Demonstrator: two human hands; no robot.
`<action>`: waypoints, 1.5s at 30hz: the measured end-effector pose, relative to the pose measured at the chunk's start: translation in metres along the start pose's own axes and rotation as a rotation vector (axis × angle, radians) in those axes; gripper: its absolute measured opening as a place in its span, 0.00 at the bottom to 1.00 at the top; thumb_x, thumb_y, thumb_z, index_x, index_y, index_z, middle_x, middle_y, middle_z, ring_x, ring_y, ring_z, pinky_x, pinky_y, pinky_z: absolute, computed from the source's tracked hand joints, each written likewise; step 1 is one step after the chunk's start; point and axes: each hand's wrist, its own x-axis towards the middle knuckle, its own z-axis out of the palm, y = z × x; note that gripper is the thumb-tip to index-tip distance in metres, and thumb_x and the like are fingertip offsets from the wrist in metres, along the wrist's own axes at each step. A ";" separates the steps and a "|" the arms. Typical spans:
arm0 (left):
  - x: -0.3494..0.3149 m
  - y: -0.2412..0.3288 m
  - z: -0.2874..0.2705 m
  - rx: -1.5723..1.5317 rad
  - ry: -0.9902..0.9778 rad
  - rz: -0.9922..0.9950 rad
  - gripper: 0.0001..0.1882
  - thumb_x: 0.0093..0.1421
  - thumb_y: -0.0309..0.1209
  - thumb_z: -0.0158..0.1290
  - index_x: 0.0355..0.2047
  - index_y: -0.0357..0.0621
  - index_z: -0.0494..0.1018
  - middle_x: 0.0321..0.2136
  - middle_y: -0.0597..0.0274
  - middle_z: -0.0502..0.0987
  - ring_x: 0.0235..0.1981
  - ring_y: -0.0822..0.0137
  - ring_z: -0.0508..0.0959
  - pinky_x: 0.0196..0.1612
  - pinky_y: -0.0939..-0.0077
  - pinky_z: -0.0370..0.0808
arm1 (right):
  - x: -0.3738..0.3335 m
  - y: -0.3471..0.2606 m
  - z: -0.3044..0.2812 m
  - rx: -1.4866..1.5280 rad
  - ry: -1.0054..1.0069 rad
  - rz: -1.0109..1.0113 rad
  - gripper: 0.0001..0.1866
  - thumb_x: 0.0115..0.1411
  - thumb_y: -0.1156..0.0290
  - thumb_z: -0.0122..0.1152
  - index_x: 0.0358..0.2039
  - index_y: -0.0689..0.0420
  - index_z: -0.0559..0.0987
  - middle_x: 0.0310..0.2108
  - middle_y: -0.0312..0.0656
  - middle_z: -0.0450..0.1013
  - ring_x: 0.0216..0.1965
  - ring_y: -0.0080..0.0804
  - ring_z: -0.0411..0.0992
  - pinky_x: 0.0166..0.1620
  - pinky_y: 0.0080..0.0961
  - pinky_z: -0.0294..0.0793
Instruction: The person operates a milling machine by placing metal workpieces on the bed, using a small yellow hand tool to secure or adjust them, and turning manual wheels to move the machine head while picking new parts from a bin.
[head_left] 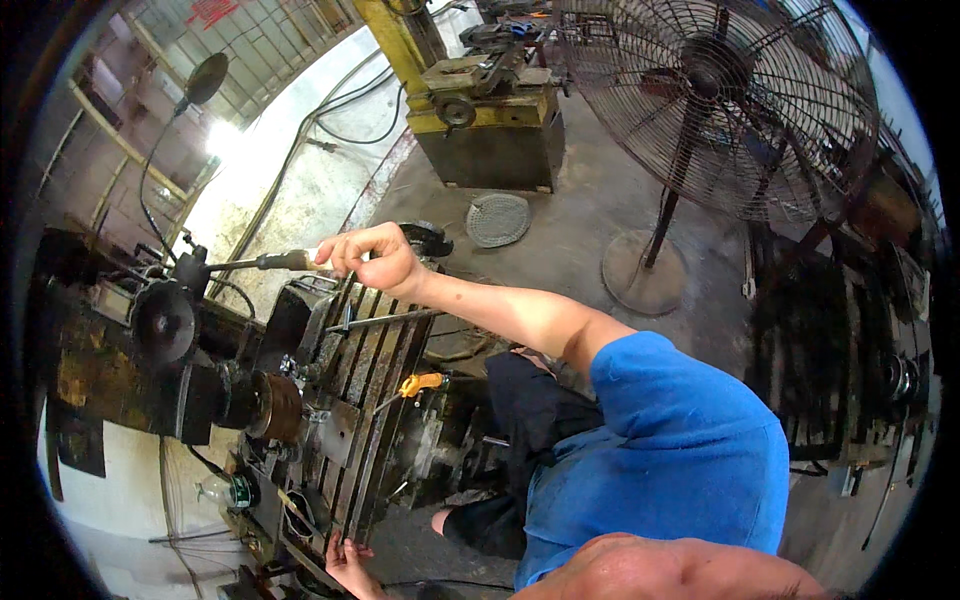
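Note:
My right hand [378, 258] is stretched out over the milling machine, its fingers curled round the pale end of a dark lever handle [285, 261]. That lever runs into the machine head [165, 320] at the left. Below it, a round brownish spindle part [277, 405] sits beside a flat metal plate [340, 434] on the slotted machine table [372, 440]. Down at the table's near end is my left hand [350, 565], fingers apart and touching the edge. A yellow-handled tool with a thin rod [422, 384], resembling an air blow gun, lies across the table.
A large caged fan [710, 70] on a round base [645, 272] stands at the upper right. Behind is a yellow-and-grey machine [485, 135]. A lamp on a bent neck [206, 80] rises at the upper left. A clear bottle [225, 490] sits below the machine head.

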 end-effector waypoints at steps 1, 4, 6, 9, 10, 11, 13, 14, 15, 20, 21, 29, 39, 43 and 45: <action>-0.004 0.002 -0.003 -0.048 0.019 0.007 0.16 0.54 0.31 0.54 0.42 0.35 0.70 0.21 0.62 0.72 0.18 0.72 0.68 0.19 0.77 0.66 | 0.001 0.006 0.001 0.034 -0.018 -0.019 0.07 0.38 0.87 0.43 0.11 0.60 0.64 0.20 0.38 0.69 0.39 0.36 0.69 0.46 0.34 0.66; -0.023 -0.021 -0.033 -0.129 0.048 0.004 0.19 0.53 0.30 0.54 0.40 0.27 0.67 0.17 0.63 0.68 0.15 0.74 0.68 0.16 0.79 0.65 | 0.002 0.025 0.009 0.117 -0.077 -0.036 0.08 0.43 0.77 0.61 0.14 0.63 0.70 0.24 0.42 0.73 0.40 0.40 0.70 0.44 0.35 0.68; -0.053 -0.021 -0.044 -0.178 0.134 -0.071 0.17 0.52 0.30 0.54 0.40 0.31 0.69 0.19 0.65 0.69 0.17 0.75 0.67 0.18 0.81 0.65 | 0.005 0.000 0.027 -0.354 -0.037 0.148 0.07 0.47 0.73 0.58 0.17 0.63 0.75 0.30 0.43 0.75 0.35 0.33 0.73 0.43 0.32 0.70; -0.099 -0.045 -0.089 -0.059 0.291 -0.122 0.17 0.52 0.28 0.54 0.40 0.31 0.70 0.23 0.63 0.73 0.19 0.75 0.70 0.21 0.81 0.67 | 0.003 0.002 0.030 -0.482 0.030 0.193 0.08 0.50 0.72 0.57 0.30 0.62 0.79 0.33 0.45 0.75 0.35 0.31 0.72 0.40 0.23 0.71; -0.117 -0.052 -0.103 -0.092 0.336 -0.126 0.16 0.52 0.28 0.54 0.40 0.31 0.70 0.23 0.63 0.73 0.19 0.75 0.70 0.22 0.80 0.68 | 0.005 0.007 -0.002 -0.389 0.086 0.219 0.11 0.52 0.73 0.54 0.35 0.64 0.78 0.36 0.47 0.74 0.37 0.32 0.72 0.43 0.23 0.70; -0.135 -0.047 -0.117 -0.116 0.401 -0.216 0.17 0.51 0.28 0.54 0.40 0.31 0.70 0.23 0.62 0.73 0.20 0.75 0.70 0.22 0.80 0.69 | 0.009 -0.013 -0.007 -0.115 -0.047 0.325 0.15 0.54 0.73 0.48 0.41 0.67 0.73 0.42 0.49 0.70 0.43 0.34 0.68 0.49 0.26 0.64; -0.187 -0.065 -0.167 -0.080 0.514 -0.301 0.17 0.52 0.28 0.53 0.42 0.32 0.69 0.20 0.62 0.72 0.19 0.75 0.71 0.22 0.80 0.69 | 0.015 -0.027 -0.009 0.044 -0.198 0.442 0.22 0.56 0.70 0.41 0.49 0.70 0.66 0.50 0.52 0.64 0.51 0.39 0.62 0.56 0.32 0.56; -0.219 -0.069 -0.182 -0.091 0.602 -0.373 0.17 0.53 0.27 0.52 0.42 0.33 0.69 0.19 0.62 0.72 0.18 0.74 0.71 0.21 0.80 0.69 | 0.017 -0.023 -0.013 -0.079 -0.226 0.415 0.25 0.57 0.68 0.40 0.51 0.71 0.62 0.51 0.53 0.62 0.53 0.42 0.60 0.58 0.35 0.54; -0.264 -0.092 -0.198 -0.044 0.705 -0.466 0.16 0.53 0.26 0.52 0.43 0.34 0.70 0.19 0.61 0.72 0.17 0.73 0.71 0.21 0.80 0.69 | 0.018 0.002 -0.059 -0.099 0.020 0.557 0.24 0.57 0.68 0.40 0.51 0.71 0.63 0.51 0.54 0.62 0.54 0.44 0.59 0.58 0.35 0.54; -0.497 -0.168 -0.217 0.033 1.279 -0.734 0.15 0.51 0.26 0.52 0.39 0.33 0.71 0.21 0.58 0.74 0.17 0.72 0.73 0.17 0.79 0.71 | 0.042 -0.005 -0.044 -0.506 -0.241 -0.228 0.18 0.57 0.69 0.41 0.41 0.71 0.70 0.48 0.58 0.64 0.49 0.56 0.62 0.51 0.49 0.62; -0.530 -0.176 -0.217 0.095 1.330 -0.813 0.14 0.49 0.27 0.53 0.37 0.32 0.72 0.21 0.57 0.75 0.16 0.71 0.73 0.17 0.78 0.71 | 0.036 -0.002 -0.045 -0.507 -0.215 -0.176 0.18 0.57 0.70 0.41 0.41 0.71 0.70 0.48 0.58 0.64 0.49 0.56 0.62 0.51 0.48 0.62; -0.691 -0.219 -0.169 0.260 1.454 -1.352 0.17 0.43 0.30 0.54 0.34 0.36 0.74 0.23 0.52 0.76 0.18 0.63 0.77 0.22 0.75 0.74 | 0.050 0.028 0.014 -0.455 -0.281 -0.017 0.16 0.55 0.74 0.43 0.41 0.68 0.71 0.48 0.54 0.65 0.50 0.50 0.62 0.50 0.43 0.63; -0.633 -0.246 -0.189 0.891 0.833 -1.684 0.12 0.54 0.35 0.41 0.35 0.47 0.72 0.37 0.52 0.75 0.39 0.52 0.75 0.38 0.58 0.72 | 0.094 0.001 0.019 -0.444 -0.352 0.080 0.15 0.52 0.79 0.45 0.42 0.65 0.72 0.48 0.49 0.65 0.50 0.43 0.63 0.49 0.37 0.65; -0.661 -0.281 -0.193 0.943 0.667 -1.660 0.12 0.55 0.33 0.41 0.36 0.50 0.71 0.36 0.56 0.75 0.37 0.57 0.76 0.34 0.60 0.74 | 0.135 -0.018 -0.006 -0.359 -0.372 0.157 0.16 0.51 0.82 0.46 0.42 0.64 0.72 0.48 0.47 0.66 0.50 0.41 0.63 0.49 0.34 0.65; -0.638 -0.253 -0.192 0.999 0.679 -1.621 0.12 0.54 0.33 0.42 0.37 0.47 0.70 0.35 0.57 0.75 0.35 0.55 0.76 0.33 0.61 0.74 | 0.152 -0.030 -0.012 -0.297 -0.364 0.178 0.16 0.51 0.83 0.47 0.42 0.63 0.72 0.48 0.46 0.66 0.50 0.39 0.63 0.48 0.33 0.66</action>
